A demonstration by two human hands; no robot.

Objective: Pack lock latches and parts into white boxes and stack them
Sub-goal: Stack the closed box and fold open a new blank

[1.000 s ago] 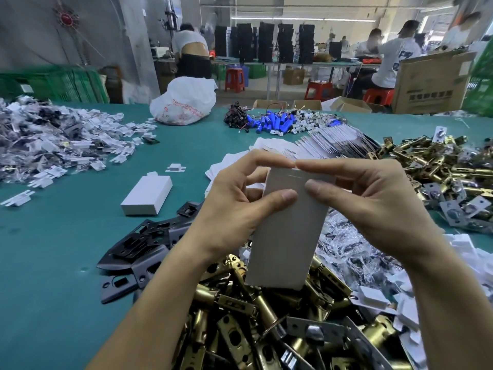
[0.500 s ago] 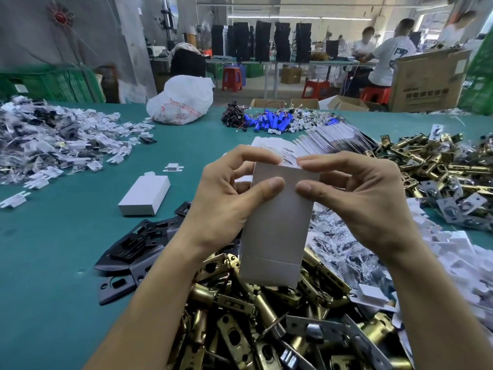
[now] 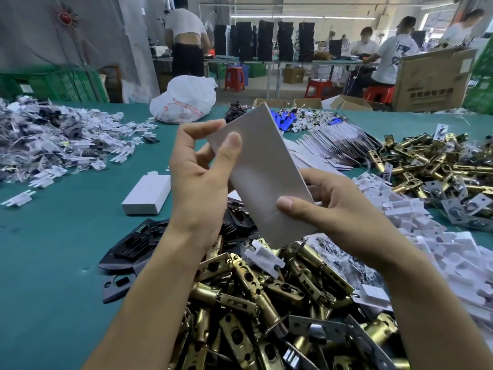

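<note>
right hand (image 3: 336, 212) lowered, left hand (image 3: 197, 182), box (image 3: 264, 166) tilted

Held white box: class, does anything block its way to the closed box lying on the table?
Nothing visible does. The left hand and right hand grip the held box; only bare green table separates it from the closed box.

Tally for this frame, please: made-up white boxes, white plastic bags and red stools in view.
White boxes: 2, the held box and the set-down box
White plastic bag: 1
Red stools: 3
Total: 6
</note>
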